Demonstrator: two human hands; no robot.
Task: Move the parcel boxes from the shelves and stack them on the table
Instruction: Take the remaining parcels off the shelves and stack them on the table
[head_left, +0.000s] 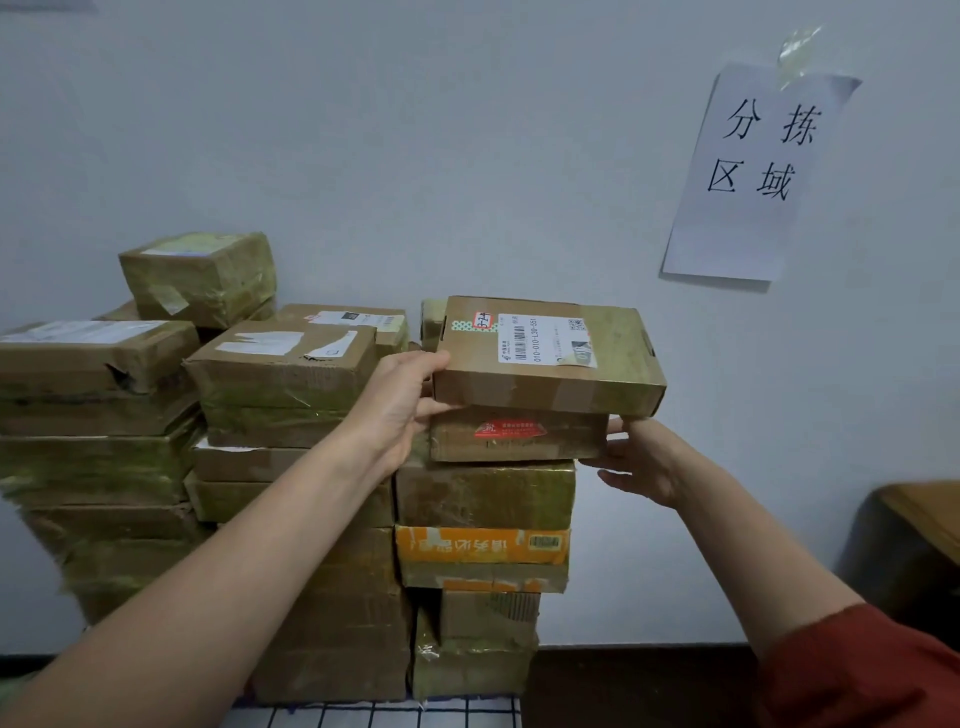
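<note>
Forearms (234, 561) first, since they fill the bottom of the frame. Both reach up from the lower corners toward the pile, the right one coming out of a red sleeve (857, 675) at lower right.

Biggest thing behind them is the pale wall (415, 130), with a paper sign (753, 171) taped up at upper right. Below that a white table (649, 571) runs across the lower half, and a heap of taped parcel boxes (104, 441) covers its left and centre, several columns of them. So a good chunk of the job looks done already, imo. No shelves in shot, so can't say how many are left.

The column that matters is the middle stack (483, 499), dead centre. Near its top sits a red-sticker box (519, 436), and on that lies the flat labelled box (545, 358), the one being handled. It sticks out past the box below on the right and looks a bit skewed.

Left hand (400, 410) grips the flat labelled box's left end, thumb on the top edge, fingers curled underneath. Right hand (644, 462) is loose and spread, fingertips up by the underside of the overhanging right corner. Can't tell if they actually touch it.

My read: this is the set-down step, box landed but not let go. Next move calls for a nudge leftward to square it, then a gentle release, because that column is tall and narrow and a shove could tip it.
</note>
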